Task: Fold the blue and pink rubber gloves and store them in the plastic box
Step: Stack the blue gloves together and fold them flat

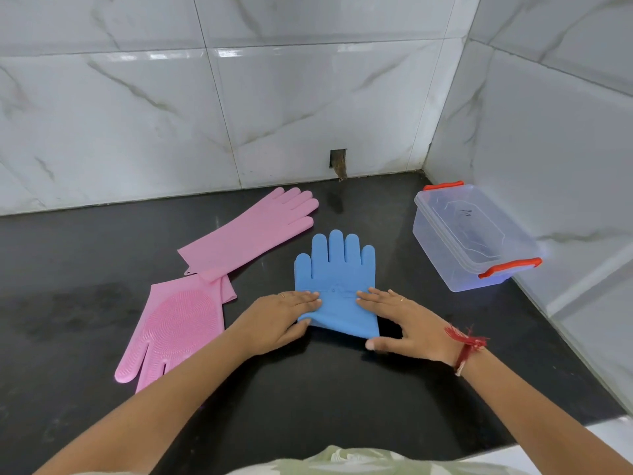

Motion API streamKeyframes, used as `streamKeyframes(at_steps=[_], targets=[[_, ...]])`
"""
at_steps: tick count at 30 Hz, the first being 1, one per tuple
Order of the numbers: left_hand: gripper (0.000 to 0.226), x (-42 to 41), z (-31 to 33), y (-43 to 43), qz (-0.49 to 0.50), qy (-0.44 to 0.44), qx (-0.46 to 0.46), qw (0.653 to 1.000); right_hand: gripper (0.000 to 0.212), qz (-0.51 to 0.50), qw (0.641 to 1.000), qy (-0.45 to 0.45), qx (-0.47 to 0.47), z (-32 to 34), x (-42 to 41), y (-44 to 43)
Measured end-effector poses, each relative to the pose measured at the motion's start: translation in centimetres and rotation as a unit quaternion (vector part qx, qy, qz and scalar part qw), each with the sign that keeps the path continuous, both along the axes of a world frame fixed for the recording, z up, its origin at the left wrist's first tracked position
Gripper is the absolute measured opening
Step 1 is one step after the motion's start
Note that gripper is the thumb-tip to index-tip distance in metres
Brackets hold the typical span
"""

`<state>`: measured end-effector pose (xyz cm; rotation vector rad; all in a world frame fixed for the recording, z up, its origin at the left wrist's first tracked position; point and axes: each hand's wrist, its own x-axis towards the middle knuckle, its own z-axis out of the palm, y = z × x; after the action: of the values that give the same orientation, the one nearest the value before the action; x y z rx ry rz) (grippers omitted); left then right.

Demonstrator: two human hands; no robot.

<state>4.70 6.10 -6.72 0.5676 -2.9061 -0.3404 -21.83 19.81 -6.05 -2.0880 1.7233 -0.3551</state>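
**Rubber, plastic and glossy stone**

Blue glove (335, 269) looks like smooth matt rubber. The pink glove (178, 332) at 9 o'clock has a bristly, nubbed palm. Plastic box (471, 234) at 2 o'clock is clear and shiny, the black counter (308, 389) polished, the marble-look wall tiles (308, 108) glossy.

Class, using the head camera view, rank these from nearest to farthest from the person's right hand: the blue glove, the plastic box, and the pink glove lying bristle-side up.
From the right hand:
1. Blue glove: under its fingertips, directly to its left.
2. Plastic box: farther back on the right, by the wall.
3. Pink glove, bristle-side up: far left, beyond the left hand.
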Motion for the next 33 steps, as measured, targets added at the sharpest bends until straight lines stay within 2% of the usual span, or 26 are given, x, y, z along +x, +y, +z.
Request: streamKeyframes(at_steps=[2, 3, 6, 8, 10, 12, 15, 19, 23, 26, 29, 31, 33], targets=[[0.062, -0.6, 0.6, -0.2, 0.053, 0.042, 0.045, 0.997, 0.091, 0.003, 1.000, -0.001, -0.009, 0.1, 0.0, -0.1], [0.066, -0.9, 0.8, -0.4, 0.077, 0.053, 0.059, 0.994, 0.088, -0.005, 1.000, -0.010, -0.016, 0.1, 0.1, -0.2], [0.046, -1.8, 0.9, -0.9, 0.128, 0.085, 0.091, 0.984, 0.050, -0.045, 0.995, -0.049, -0.070, 0.3, 0.4, -1.0], [0.044, -2.1, 0.8, -1.1, 0.148, 0.108, 0.146, 0.972, 0.029, -0.074, 0.990, -0.063, -0.104, 0.7, 0.7, -1.9], [0.046, -1.8, 0.5, -1.2, 0.141, 0.147, 0.212, 0.956, 0.022, -0.113, 0.985, -0.079, -0.099, 1.0, 1.1, -2.6], [0.034, -1.2, 0.5, -1.1, 0.117, 0.153, 0.251, 0.949, 0.019, -0.147, 0.979, -0.108, -0.090, 1.2, 1.4, -3.4], [0.049, -0.6, 0.1, -0.8, 0.126, 0.130, 0.215, 0.960, 0.016, -0.187, 0.968, -0.156, -0.064, 1.7, 2.0, -4.0], [0.039, -0.3, -0.2, 0.4, 0.182, 0.164, 0.191, 0.951, 0.019, -0.203, 0.965, -0.162, -0.045, 2.1, 3.1, -3.6], [0.044, 1.6, -0.2, 3.5, 0.188, 0.152, 0.164, 0.956, 0.021, -0.220, 0.959, -0.177, -0.025, 1.4, 5.0, -0.8], [0.047, 2.3, -0.3, 6.5, 0.224, 0.156, 0.159, 0.949, 0.012, -0.239, 0.952, -0.185, -0.041, 0.6, 6.6, 1.6], [0.033, 1.3, -0.1, 7.5, 0.277, 0.169, 0.168, 0.931, 0.022, -0.255, 0.944, -0.192, -0.078, 0.4, 7.6, 2.6], [0.025, 0.4, 0.1, 7.3, 0.308, 0.167, 0.154, 0.924, 0.025, -0.275, 0.942, -0.161, -0.106, 0.5, 7.9, 2.4], [0.023, -0.3, 0.2, 7.0, 0.329, 0.159, 0.137, 0.921, 0.023, -0.302, 0.940, -0.087, -0.133, 0.5, 7.9, 1.8]])
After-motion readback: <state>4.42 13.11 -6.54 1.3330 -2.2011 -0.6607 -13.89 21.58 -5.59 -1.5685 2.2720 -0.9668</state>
